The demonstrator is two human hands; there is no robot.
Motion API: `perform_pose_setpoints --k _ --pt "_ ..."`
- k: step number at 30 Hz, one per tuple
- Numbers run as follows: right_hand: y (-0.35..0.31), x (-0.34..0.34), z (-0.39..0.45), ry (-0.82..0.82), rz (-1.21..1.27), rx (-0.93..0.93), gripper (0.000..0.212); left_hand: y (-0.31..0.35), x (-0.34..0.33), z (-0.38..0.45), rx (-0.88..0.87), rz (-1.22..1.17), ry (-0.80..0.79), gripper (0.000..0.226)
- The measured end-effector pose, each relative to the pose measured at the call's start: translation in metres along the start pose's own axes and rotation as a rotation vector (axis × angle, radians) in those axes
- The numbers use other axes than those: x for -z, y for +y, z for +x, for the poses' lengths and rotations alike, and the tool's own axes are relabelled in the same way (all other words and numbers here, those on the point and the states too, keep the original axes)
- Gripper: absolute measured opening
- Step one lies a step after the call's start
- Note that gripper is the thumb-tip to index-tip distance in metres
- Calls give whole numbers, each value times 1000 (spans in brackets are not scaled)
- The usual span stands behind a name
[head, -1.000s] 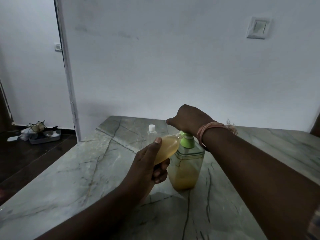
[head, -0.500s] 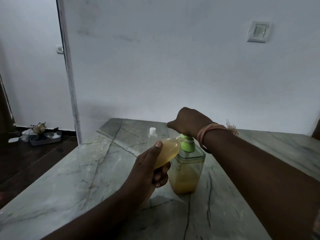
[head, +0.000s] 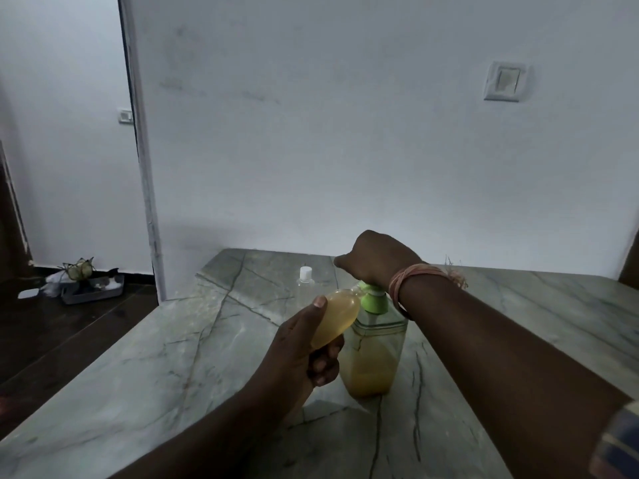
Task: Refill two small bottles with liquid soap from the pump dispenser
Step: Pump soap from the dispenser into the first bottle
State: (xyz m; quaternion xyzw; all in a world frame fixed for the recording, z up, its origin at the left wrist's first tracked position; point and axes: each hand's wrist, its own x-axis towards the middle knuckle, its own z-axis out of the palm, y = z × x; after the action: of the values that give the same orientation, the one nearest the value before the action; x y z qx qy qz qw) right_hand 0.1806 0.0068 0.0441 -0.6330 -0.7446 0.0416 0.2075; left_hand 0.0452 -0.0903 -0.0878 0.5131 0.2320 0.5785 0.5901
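A clear square pump dispenser (head: 375, 354) with a green pump collar stands on the marble table (head: 173, 368), about half full of yellow soap. My right hand (head: 375, 259) rests closed on top of its pump head, which it hides. My left hand (head: 301, 350) grips a small bottle (head: 337, 314) full of yellow soap, tilted with its mouth up against the green spout. A second small clear bottle (head: 306, 283) with a white cap stands upright behind, looking empty.
The table meets a white wall at the back. Its left edge drops to a dark floor where a grey tray (head: 91, 290) of small items sits by the doorway. A wall switch (head: 505, 81) is high on the right.
The pump collar stands a little higher above the dispenser's lid than half a second ago. Both hands and the small bottle stay at the spout.
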Motion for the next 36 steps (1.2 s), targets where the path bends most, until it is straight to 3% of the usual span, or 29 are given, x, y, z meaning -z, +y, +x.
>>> perform_pose_setpoints --k 6,10,16,21,26,32,36 --pt "2 2 5 6 -32 29 35 -2 1 1 -13 0 24 69" --pt "4 -5 6 32 -6 -3 36 -4 4 4 -32 34 6 52" --pt "1 2 8 9 -86 42 34 -3 3 4 -22 -10 19 67" --pt "4 -5 7 89 -65 46 34 -7 8 7 -23 -3 -25 48" --pt "-1 -4 3 119 -105 35 32 -5 8 8 -5 -24 -35 45" --pt "3 5 -2 82 178 -25 48 -1 11 4 73 -95 -140 47" --pt "3 14 -6 194 365 -5 59 2 13 4 53 -84 -216 45"
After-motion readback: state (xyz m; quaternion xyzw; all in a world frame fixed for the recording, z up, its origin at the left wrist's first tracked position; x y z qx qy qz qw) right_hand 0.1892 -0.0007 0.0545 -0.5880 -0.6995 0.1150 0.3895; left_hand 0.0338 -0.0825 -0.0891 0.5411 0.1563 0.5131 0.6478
